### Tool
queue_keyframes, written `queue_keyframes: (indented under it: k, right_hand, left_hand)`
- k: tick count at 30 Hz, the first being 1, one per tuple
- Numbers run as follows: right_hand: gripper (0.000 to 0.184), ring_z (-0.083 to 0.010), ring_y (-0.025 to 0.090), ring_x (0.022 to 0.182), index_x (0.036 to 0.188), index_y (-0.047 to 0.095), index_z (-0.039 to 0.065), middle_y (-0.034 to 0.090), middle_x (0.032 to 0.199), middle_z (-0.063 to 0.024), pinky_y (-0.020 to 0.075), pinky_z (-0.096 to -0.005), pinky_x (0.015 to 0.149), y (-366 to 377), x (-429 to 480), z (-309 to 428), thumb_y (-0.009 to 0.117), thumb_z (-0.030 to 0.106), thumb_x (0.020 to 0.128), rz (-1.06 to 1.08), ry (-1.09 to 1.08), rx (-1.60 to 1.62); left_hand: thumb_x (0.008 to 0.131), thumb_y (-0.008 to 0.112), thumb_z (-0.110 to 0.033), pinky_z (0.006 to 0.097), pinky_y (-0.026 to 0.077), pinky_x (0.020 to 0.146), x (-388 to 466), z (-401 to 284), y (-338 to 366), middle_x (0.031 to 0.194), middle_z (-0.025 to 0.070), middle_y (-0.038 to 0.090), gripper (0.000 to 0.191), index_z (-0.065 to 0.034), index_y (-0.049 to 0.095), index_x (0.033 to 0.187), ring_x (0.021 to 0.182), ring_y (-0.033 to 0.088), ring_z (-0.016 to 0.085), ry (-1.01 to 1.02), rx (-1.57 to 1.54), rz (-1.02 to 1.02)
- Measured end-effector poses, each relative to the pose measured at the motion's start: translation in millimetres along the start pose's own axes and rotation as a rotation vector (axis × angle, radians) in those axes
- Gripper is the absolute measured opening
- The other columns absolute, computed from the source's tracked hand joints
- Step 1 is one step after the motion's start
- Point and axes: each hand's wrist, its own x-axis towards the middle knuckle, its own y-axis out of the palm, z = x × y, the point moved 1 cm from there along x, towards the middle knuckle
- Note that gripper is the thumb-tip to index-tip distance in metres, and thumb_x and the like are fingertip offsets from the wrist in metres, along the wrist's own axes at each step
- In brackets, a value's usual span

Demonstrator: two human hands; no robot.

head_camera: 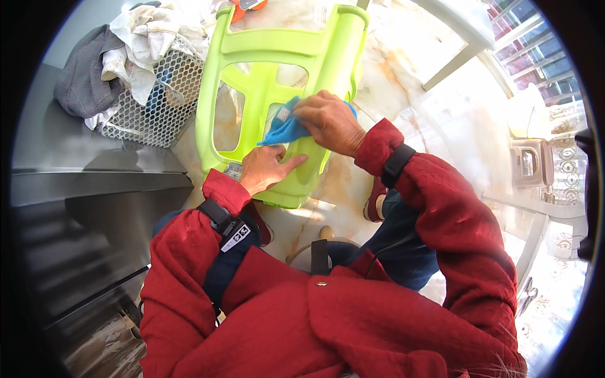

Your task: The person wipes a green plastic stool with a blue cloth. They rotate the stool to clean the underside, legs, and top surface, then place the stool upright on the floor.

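A lime-green plastic stool (272, 43) lies tipped on the marbled floor before me, its open frame turned up toward me. My right hand (328, 120) grips a blue cloth (285, 124) with a small white tag and presses it on the stool's right-hand side. Just below and to the left, my left hand (270, 169) rests on the stool's near end with thumb and fingers apart, close to the cloth's lower corner. A printed label (232, 171) on the stool shows beside my left wrist.
At the upper left, a white mesh basket (149, 115) holds cloths and a grey checked garment (87, 71). A dark metallic cabinet (101, 184) borders the left side. White furniture legs (453, 64) stand at the upper right, a beige plastic container (531, 163) at the far right.
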Motion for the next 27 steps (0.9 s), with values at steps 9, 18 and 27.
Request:
queue_keyframes:
  k: [9, 18, 27]
  right_hand:
    - [0.024, -0.0267, 0.067, 0.072, 0.097, 0.07, 0.0, 0.07, 0.081, -0.0167, 0.0535, -0.0327, 0.074, -36.5, 1.7, -12.4, 0.067, 0.019, 0.082, -0.333, 0.479, 0.442]
    - [0.036, -0.0242, 0.066, 0.086, 0.109, 0.068, -0.001, 0.07, 0.095, -0.0167, 0.0493, -0.0324, 0.082, -41.2, -41.8, -87.5, 0.067, 0.025, 0.084, -0.968, 1.225, 0.315]
    - [0.041, -0.0309, 0.062, 0.088, 0.119, 0.062, 0.01, 0.061, 0.098, -0.0164, 0.0495, -0.038, 0.079, 44.1, -55.8, 16.5, 0.072, 0.023, 0.082, -0.779, 0.879, 0.126]
  left_hand:
    - [0.079, 0.061, -0.063, 0.0453, 0.042, 0.056, -4.8, 2.1, 7.8, 0.056, 0.0191, 0.054, 0.065, -0.0013, 0.055, 0.06, 0.057, 0.056, 0.037, 0.022, -0.008, -0.001]
    - [0.084, 0.07, -0.034, 0.0323, 0.046, 0.064, -6.1, -1.1, 16.7, 0.075, 0.0129, 0.064, 0.044, 0.0002, 0.061, 0.11, 0.068, 0.059, 0.019, 0.019, -0.191, 0.025]
    - [0.076, 0.076, -0.032, 0.0366, 0.05, 0.078, 13.7, -16.8, 22.9, 0.095, 0.0212, 0.067, 0.059, 0.0038, 0.052, 0.116, 0.087, 0.066, 0.029, 0.036, -0.328, -0.037]
